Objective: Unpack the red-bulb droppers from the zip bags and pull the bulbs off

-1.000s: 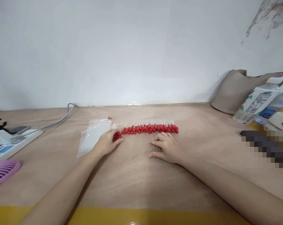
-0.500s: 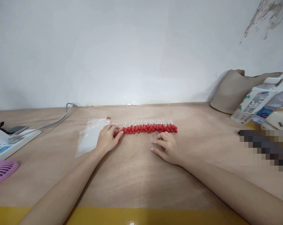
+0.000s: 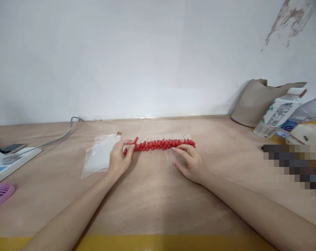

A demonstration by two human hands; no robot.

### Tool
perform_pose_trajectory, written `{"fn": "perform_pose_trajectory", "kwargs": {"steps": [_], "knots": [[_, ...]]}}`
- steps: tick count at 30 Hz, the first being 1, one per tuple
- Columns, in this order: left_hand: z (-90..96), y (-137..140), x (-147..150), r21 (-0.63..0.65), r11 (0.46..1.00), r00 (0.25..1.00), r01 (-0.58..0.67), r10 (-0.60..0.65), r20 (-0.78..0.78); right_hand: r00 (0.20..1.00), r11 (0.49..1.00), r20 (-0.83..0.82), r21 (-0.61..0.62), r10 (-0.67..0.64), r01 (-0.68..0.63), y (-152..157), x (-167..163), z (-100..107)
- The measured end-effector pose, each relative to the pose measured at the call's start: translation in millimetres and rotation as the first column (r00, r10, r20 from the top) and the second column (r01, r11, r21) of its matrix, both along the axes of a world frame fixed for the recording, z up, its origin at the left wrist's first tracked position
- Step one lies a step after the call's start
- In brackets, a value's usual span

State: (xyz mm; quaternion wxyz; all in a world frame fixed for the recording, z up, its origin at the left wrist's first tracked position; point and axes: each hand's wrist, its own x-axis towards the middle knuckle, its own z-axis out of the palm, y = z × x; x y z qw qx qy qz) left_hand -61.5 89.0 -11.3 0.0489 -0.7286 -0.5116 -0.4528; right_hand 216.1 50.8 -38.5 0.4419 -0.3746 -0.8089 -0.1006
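Observation:
A row of thin clear tubes with red rubber caps [image 3: 163,143] lies on the table, caps toward me and the pale tube ends pointing to the wall. At its left end, my left hand [image 3: 120,156] is closed, thumb and forefinger pinching a red cap [image 3: 135,140] that stands tilted above the others. Another bit of red shows below those fingers. Several bare clear tubes [image 3: 170,161] lie just in front of the row, slightly blurred. My right hand [image 3: 190,162] rests at their right side, fingers curved and apart, fingertips at the tubes' edge.
A clear zip bag [image 3: 99,155] lies flat left of my left hand. Further left are a power strip [image 3: 19,162] with a cable and a pink slatted object [image 3: 1,195]. A beige container [image 3: 248,104] and plastic bottles [image 3: 279,113] stand at the right.
A red cap now rises tilted between my left fingers. My right hand's fingers have shifted to the right edge of the clear tubes, which they partly covered before. The view has shifted slightly.

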Motion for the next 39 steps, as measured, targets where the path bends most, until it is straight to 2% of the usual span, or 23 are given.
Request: {"fn": "perform_pose_trajectory", "kwargs": {"steps": [2,5,7,9,14,19,26,36,39], "knots": [[-3.3,-12,13,-0.066,0.981,0.983,0.184,-0.184,-0.006,1.000,0.998,0.008,0.060,-0.020,0.019,-2,2,3],[-12.1,-27,32,-0.150,0.900,0.901,0.410,-0.425,-0.084,0.992,0.997,0.127,0.075,-0.001,-0.009,-3,4,7],[-17.3,-33,41,-0.188,0.849,0.848,0.494,-0.518,-0.114,0.979,0.998,0.200,0.046,0.032,-0.042,-3,5,7],[-20.3,-36,45,-0.182,0.825,0.822,0.535,-0.558,-0.112,0.972,0.998,0.227,0.021,0.056,-0.062,-2,5,5],[-18.2,-37,45,-0.133,0.827,0.821,0.546,-0.560,-0.108,0.968,0.995,0.232,-0.036,0.099,-0.093,1,5,0],[-14.9,-38,50,-0.126,0.842,0.816,0.525,-0.540,-0.205,0.965,0.990,0.222,-0.028,0.138,-0.135,2,3,-1],[-21.9,-31,59,-0.061,0.805,0.758,0.590,-0.578,-0.304,0.965,0.984,0.193,-0.005,0.176,-0.178,0,-4,-3],[-20.3,-33,61,0.020,0.806,0.757,0.592,-0.548,-0.355,0.958,0.979,0.202,-0.047,0.204,-0.199,-1,-10,-6],[-20.8,-33,61,0.041,0.800,0.748,0.598,-0.540,-0.386,0.952,0.964,0.154,-0.033,0.265,-0.263,0,-12,-9]]}}
